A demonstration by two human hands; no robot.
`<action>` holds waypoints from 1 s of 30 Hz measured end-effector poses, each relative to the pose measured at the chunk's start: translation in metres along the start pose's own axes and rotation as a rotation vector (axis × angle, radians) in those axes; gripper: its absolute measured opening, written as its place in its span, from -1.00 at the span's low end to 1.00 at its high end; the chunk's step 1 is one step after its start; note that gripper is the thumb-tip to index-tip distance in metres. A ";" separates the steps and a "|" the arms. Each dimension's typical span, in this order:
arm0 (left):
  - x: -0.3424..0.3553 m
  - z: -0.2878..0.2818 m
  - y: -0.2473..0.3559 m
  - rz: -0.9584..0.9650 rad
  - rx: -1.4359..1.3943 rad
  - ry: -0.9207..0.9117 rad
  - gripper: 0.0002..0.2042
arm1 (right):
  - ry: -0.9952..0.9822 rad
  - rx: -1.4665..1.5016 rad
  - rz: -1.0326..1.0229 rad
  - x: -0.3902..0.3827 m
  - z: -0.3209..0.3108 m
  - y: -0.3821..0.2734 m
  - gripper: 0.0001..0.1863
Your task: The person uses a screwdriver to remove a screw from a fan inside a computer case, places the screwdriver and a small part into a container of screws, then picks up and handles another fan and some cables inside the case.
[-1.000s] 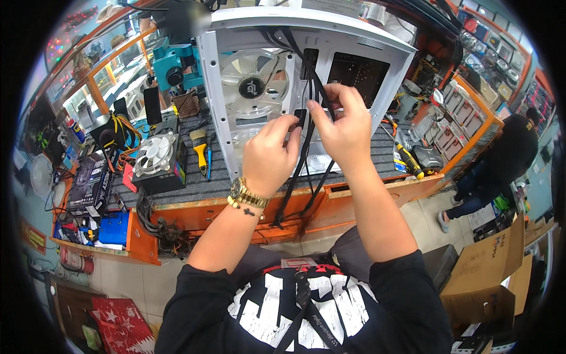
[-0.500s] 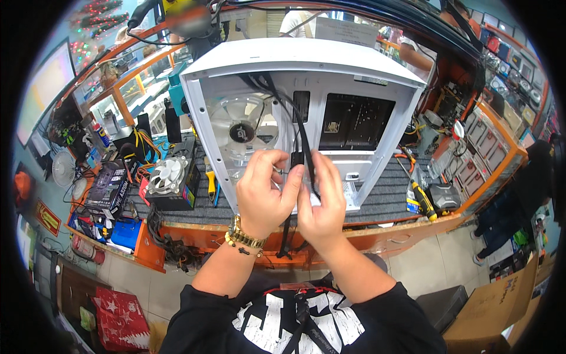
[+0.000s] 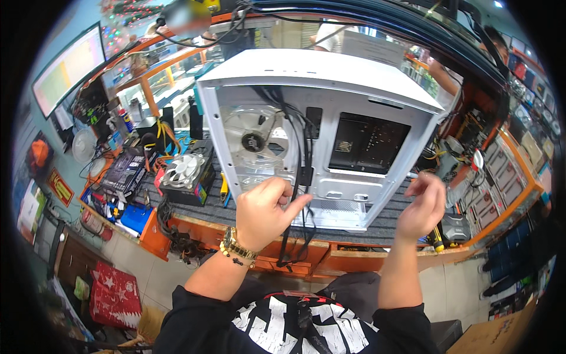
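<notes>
A white computer case [image 3: 318, 71] stands on its base with its side uncovered, showing a clear fan [image 3: 257, 140], a dark cut-out panel and long black cables [image 3: 303, 147] hanging down over the front edge. At the case's lower left, my left hand [image 3: 268, 212] is closed around the black cables, thumb pointing right; its fingertips are partly hidden. My right hand [image 3: 421, 206] is raised beside the case's right edge, fingers loosely curled and apart, with nothing visible in them.
On the left are a power supply with a fan [image 3: 180, 171], a boxed component [image 3: 124, 171] and a screen [image 3: 68, 68]. A yellow screwdriver [image 3: 437, 239] and parts cases [image 3: 501, 189] lie at the right. People stand behind the case; another person [image 3: 501, 271] is at far right.
My right hand has left the cables and moved right, past the case's edge. My left hand has dropped slightly, staying at the cables. My view has shifted, showing more of the case's top.
</notes>
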State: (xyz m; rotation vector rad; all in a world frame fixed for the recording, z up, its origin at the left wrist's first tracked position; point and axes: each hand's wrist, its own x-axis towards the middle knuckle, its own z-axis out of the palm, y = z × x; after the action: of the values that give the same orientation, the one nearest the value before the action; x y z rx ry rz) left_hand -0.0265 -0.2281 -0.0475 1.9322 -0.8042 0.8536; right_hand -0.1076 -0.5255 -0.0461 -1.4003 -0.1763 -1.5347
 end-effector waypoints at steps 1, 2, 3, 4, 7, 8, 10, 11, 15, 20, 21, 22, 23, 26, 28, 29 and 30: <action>-0.004 -0.008 -0.004 0.036 -0.036 0.017 -0.63 | -0.015 0.040 0.123 0.021 -0.008 0.029 -0.65; -0.006 -0.015 -0.008 0.076 -0.081 0.033 -0.62 | -0.027 0.072 0.242 0.038 -0.009 0.056 -0.62; -0.007 -0.023 -0.013 0.082 -0.098 0.096 -0.61 | 0.024 0.167 0.358 0.048 0.005 0.066 -0.61; -0.010 -0.035 -0.020 0.048 -0.157 0.144 -0.69 | 0.071 0.263 0.476 0.055 0.018 0.075 -0.59; 0.001 -0.052 -0.051 0.016 -0.219 0.377 -0.79 | -0.097 0.325 0.756 0.063 -0.012 0.162 -0.55; 0.009 -0.054 -0.062 0.026 -0.291 0.450 -0.73 | -0.108 0.344 0.788 0.062 -0.006 0.170 -0.55; 0.027 -0.053 -0.065 -0.135 -0.528 0.362 -0.55 | -0.122 0.358 0.841 0.060 0.008 0.186 -0.54; 0.033 -0.055 -0.074 -0.147 -0.537 0.289 -0.52 | -0.128 0.358 0.842 0.064 0.014 0.187 -0.53; 0.029 -0.027 -0.096 -0.207 -0.430 0.243 -0.46 | -0.157 0.364 0.847 0.066 0.038 0.187 -0.51; 0.037 -0.028 -0.080 -0.341 -0.442 0.213 -0.46 | -0.168 0.360 0.801 0.069 0.038 0.170 -0.48; 0.039 -0.029 -0.082 -0.314 -0.477 0.247 -0.51 | -0.171 0.359 0.791 0.067 0.034 0.164 -0.48; 0.042 -0.029 -0.083 -0.287 -0.515 0.279 -0.51 | -0.174 0.361 0.777 0.068 0.030 0.157 -0.47; 0.046 -0.027 -0.090 -0.229 -0.487 0.300 -0.50 | -0.176 0.358 0.763 0.069 0.024 0.149 -0.47; 0.054 -0.032 -0.101 -0.306 -0.577 0.163 -0.47 | -0.168 0.344 0.718 0.059 0.002 0.118 -0.45; 0.068 -0.019 -0.115 -0.273 -0.571 0.192 -0.44 | -0.160 0.341 0.706 0.048 -0.010 0.102 -0.44; 0.077 -0.012 -0.122 -0.267 -0.671 0.160 -0.40 | -0.148 0.328 0.692 0.041 -0.018 0.089 -0.43; 0.086 -0.007 -0.128 -0.261 -0.772 0.128 -0.36 | -0.137 0.316 0.682 0.034 -0.025 0.077 -0.43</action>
State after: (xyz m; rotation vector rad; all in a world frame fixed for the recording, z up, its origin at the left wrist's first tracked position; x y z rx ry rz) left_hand 0.1208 -0.1845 -0.0318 1.2438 -0.6540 0.4079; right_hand -0.0625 -0.5985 -0.0644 -1.1469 -0.0145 -0.8090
